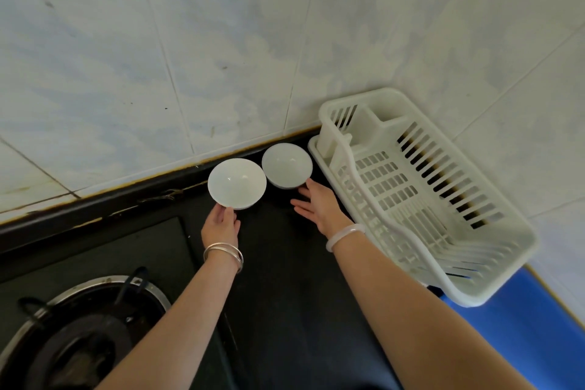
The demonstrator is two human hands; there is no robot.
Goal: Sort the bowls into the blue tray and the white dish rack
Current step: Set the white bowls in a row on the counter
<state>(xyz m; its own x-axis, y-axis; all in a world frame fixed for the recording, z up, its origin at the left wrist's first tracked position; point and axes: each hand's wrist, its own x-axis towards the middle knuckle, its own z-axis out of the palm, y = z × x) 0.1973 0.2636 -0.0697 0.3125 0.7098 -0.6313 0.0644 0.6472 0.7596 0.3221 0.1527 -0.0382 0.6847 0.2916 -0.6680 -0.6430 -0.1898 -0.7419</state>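
Two white bowls stand on the black counter by the tiled wall. My left hand [221, 222] grips the near rim of the left bowl [236, 183]. My right hand [318, 203] lies flat with fingers apart just below the right bowl [286, 165], one fingertip touching its near edge. The white dish rack [411, 193] sits to the right of the bowls, with nothing in it. Part of the blue tray [519, 329] shows at the lower right, partly under the rack's near end.
A gas burner [85, 336] with a metal ring and black pan supports fills the lower left. The tiled wall [221, 41] rises right behind the bowls. Black counter [285, 279] lies between my forearms.
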